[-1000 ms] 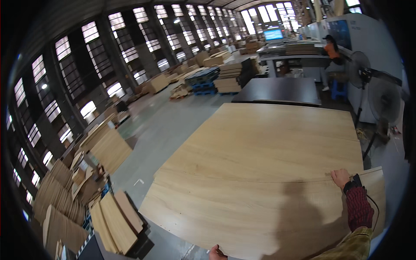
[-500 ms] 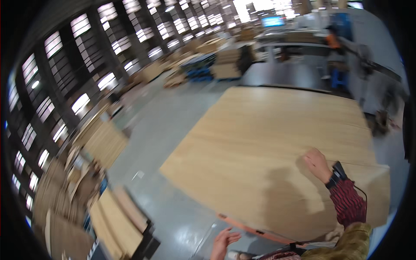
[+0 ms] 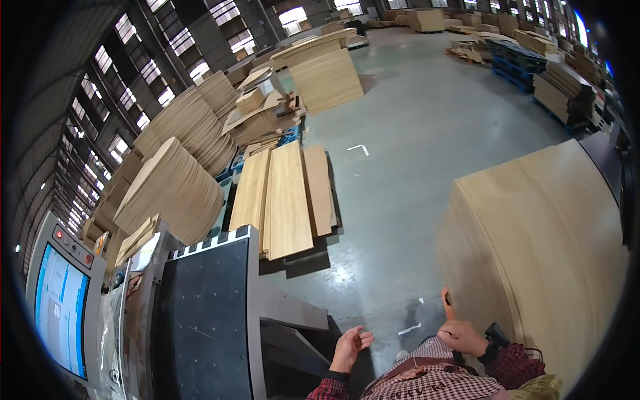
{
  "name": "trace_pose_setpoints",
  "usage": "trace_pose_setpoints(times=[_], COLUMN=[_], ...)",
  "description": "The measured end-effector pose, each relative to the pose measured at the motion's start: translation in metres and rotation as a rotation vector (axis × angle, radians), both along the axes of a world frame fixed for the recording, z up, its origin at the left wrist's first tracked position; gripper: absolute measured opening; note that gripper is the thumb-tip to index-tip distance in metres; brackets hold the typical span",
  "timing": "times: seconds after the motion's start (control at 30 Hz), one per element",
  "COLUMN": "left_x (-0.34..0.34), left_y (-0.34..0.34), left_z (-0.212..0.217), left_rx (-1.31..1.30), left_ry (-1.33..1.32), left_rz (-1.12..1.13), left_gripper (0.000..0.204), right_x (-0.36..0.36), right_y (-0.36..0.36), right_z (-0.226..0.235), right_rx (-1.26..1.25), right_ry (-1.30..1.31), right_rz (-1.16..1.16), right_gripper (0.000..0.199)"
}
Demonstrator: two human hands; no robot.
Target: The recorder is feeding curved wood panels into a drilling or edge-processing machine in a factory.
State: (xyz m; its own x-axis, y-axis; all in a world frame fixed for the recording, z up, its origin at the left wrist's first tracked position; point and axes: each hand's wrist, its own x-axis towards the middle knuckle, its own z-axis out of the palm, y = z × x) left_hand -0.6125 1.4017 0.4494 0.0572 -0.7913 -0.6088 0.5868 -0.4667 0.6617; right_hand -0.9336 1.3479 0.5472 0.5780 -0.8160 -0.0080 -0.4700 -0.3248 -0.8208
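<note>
Left hand: the bare left hand (image 3: 350,348) is half open, fingers loosely bent and thumb apart, nothing in it, above the floor near the person's lap.
Right hand: the bare right hand (image 3: 461,337) has its fingers curled in; whether they close on anything cannot be told. A black strapped device (image 3: 495,337) sits on its wrist.
Clothing: a dark-red and white checked apron (image 3: 433,387) spreads below and between the hands.
Orange bar: a narrow orange bar (image 3: 447,305) shows just beyond the right hand, low by the stack's near corner.
Panel stack: a tall stack of pale wood-grain panels (image 3: 560,233) stands at right, beside the right hand, its layered side facing left.
Machine table: a flat black table with a grey frame (image 3: 200,327) lies left of the left hand, well apart.
Screen: a lit blue-and-white screen (image 3: 60,310) stands at the far left.
Loose boards: long pale wooden boards (image 3: 290,200) lie beyond the table.
Floor: smooth grey-green floor (image 3: 407,180) runs between boards and stack, bearing a white angled mark (image 3: 361,149).
</note>
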Motion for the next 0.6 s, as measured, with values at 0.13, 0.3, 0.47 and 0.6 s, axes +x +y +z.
trace_pose_setpoints(times=[0.13, 0.3, 0.47, 0.6], left_x=[0.029, 0.067, 0.111, 0.16], left_y=[-0.041, -0.108, -0.182, -0.237], left_z=[-0.016, -0.035, -0.045, -0.038], left_rx=[0.029, 0.025, 0.105, 0.135], left_ry=[0.05, 0.068, 0.023, -0.045], left_rz=[0.097, 0.191, 0.231, 0.3], left_gripper=[0.031, 0.032, 0.036, 0.037], right_x=[0.039, 0.081, 0.14, 0.222], right_y=[-0.064, -0.158, -0.283, -0.384], right_z=[-0.032, -0.061, -0.066, -0.085], right_rx=[0.008, 0.304, 0.429, 0.469], right_ry=[-0.017, 0.114, 0.023, -0.104], right_rz=[0.111, 0.131, 0.137, 0.224], right_gripper=[0.023, 0.029, 0.029, 0.027])
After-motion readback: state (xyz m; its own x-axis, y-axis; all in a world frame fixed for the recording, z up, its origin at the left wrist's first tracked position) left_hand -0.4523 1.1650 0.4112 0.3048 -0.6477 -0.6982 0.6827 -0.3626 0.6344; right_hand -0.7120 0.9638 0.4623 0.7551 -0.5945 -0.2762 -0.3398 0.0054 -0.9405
